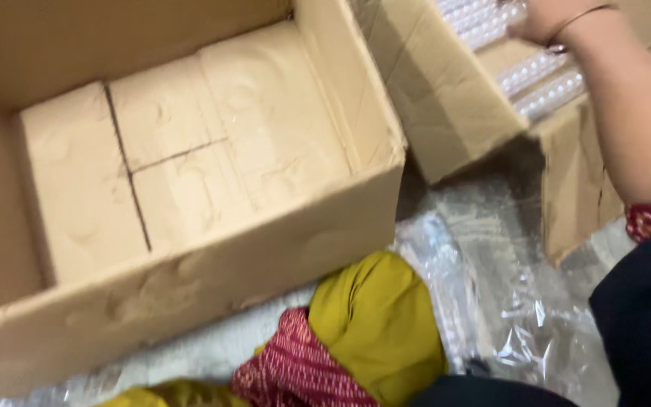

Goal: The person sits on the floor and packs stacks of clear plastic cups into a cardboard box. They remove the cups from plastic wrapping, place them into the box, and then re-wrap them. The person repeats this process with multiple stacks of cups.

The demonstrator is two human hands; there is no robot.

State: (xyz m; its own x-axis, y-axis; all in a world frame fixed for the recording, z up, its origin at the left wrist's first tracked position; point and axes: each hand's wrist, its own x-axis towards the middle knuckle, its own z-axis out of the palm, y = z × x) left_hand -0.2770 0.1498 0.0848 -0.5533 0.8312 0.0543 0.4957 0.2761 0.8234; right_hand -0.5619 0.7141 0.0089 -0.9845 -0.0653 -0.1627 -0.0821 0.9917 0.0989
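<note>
At the left, a large cardboard box [190,188] lies open on the floor, its inside bare down to the folded bottom flaps. Just in front of its near wall lie folds of mustard-yellow cloth [378,316] and red patterned cloth [295,369], on crinkled clear plastic sheeting [506,301] that covers the floor toward the right.

Past the big box's right corner stands a second, smaller cardboard box [446,98], touching or nearly touching it, packed with rows of clear tubes [544,87]. The right hand [540,19], a thin bangle at the wrist, reaches in at the far edge and rests on the top row; the picture is blurred and cut at the edge, so I cannot tell whether the fingers are clenched on a bundle or just touching. The left hand is out of sight.

Lifting from that box would go best by taking a whole row squarely, keeping it level so the tubes do not slide apart.
</note>
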